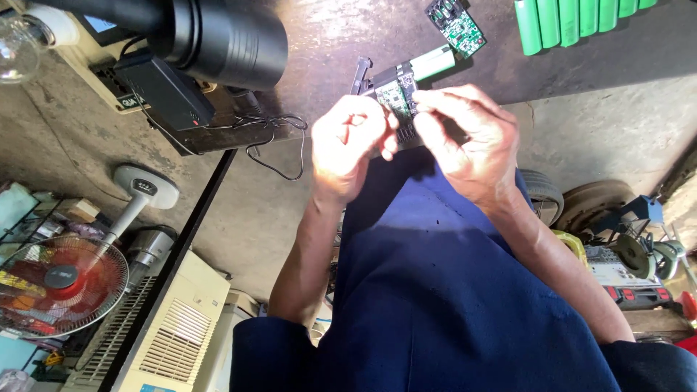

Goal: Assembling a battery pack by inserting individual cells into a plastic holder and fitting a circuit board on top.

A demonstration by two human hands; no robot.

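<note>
Small black plastic battery housing with a green circuit board on its face (396, 91), held up at 12 o'clock from the hands, over the dark worn bench top (581, 138)

Left hand (353, 145) curled closed against the housing's 8 o'clock side, fingertips pressed to its edge

Right hand (465, 141) closed over its 4 o'clock side, fingers bent across the lower part and hiding it

Light green cylindrical cell (435, 62) sticking out of the housing toward 2 o'clock

Loose green circuit board with small dark parts (456, 23) lying just beyond that cell, at 1 o'clock from the hands, apart from it

Row of bright green cylindrical cells (573, 20) side by side at 2 o'clock, well apart from the hands

Black box-shaped power adapter (163, 91) at 9 o'clock from the housing, with a thin black cable (279, 145) looping just beside the left hand

Large black cylindrical tube (218, 36) at 10 o'clock, a clear glass bulb (16, 51) beyond it at the frame's edge

Dark blue cloth garment (435, 290) filling the 6 o'clock side beneath both forearms

Red-bladed fan in a wire cage (62, 283) far off at 8 o'clock
</note>
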